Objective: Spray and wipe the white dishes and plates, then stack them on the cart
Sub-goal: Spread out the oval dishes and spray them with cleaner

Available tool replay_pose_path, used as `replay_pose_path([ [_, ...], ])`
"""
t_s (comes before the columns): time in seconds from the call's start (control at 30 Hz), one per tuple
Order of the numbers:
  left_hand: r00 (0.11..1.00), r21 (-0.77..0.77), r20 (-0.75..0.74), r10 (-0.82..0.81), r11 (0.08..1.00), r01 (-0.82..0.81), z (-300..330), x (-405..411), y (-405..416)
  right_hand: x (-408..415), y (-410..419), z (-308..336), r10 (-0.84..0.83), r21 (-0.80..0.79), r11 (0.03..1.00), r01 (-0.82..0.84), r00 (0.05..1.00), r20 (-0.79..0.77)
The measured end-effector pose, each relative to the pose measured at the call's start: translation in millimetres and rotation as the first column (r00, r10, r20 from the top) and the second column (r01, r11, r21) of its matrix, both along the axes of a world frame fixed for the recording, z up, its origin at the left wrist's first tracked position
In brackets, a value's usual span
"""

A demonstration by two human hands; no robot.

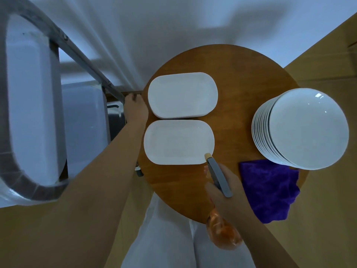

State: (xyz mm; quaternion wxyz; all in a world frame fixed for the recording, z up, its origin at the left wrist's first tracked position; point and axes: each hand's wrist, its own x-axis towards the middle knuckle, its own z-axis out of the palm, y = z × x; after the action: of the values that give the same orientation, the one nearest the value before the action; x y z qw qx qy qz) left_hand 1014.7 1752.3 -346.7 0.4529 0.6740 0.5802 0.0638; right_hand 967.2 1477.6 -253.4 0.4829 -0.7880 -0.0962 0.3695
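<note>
my right hand (224,188) grips the spray bottle (222,229) — nozzle at the near oval dish (177,142), long axis crosswise; left hand (135,111) fingers curled, grip unclear.

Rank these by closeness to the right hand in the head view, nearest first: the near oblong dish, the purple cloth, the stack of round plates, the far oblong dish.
From the right hand, which holds the spray bottle:
1. Near oblong dish, just ahead-left, and purple cloth, just right: too close to call.
2. Stack of round plates, right edge of the table.
3. Far oblong dish, beyond the near dish.
</note>
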Motion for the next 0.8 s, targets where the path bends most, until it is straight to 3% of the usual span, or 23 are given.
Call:
replay_pose_path([
  [0.13,0.965,-0.005,-0.138,-0.224,0.974,0.226,-12,-64,-23,-5,11,2,0.014,0.042,0.999,-0.014,1.000,0.001],
  [0.3,0.968,0.012,-0.161,-0.191,0.981,0.196,-24,-105,-45,-10,21,-3,0.014,0.027,1.000,-0.014,1.000,-0.012],
  [0.47,0.945,0.141,-0.227,-0.234,0.953,0.270,-22,-101,-48,-15,26,-8,-0.001,0.019,1.000,0.002,0.998,-0.062],
  [0.63,0.970,0.240,-0.107,-0.220,0.941,0.240,-11,-102,-50,-24,28,-4,0.000,0.010,1.000,0.000,0.999,-0.045],
  [0.8,0.994,0.067,0.016,-0.106,0.992,0.105,-8,-102,-56,-35,34,-2,0.028,0.003,1.000,-0.028,0.999,-0.024],
])
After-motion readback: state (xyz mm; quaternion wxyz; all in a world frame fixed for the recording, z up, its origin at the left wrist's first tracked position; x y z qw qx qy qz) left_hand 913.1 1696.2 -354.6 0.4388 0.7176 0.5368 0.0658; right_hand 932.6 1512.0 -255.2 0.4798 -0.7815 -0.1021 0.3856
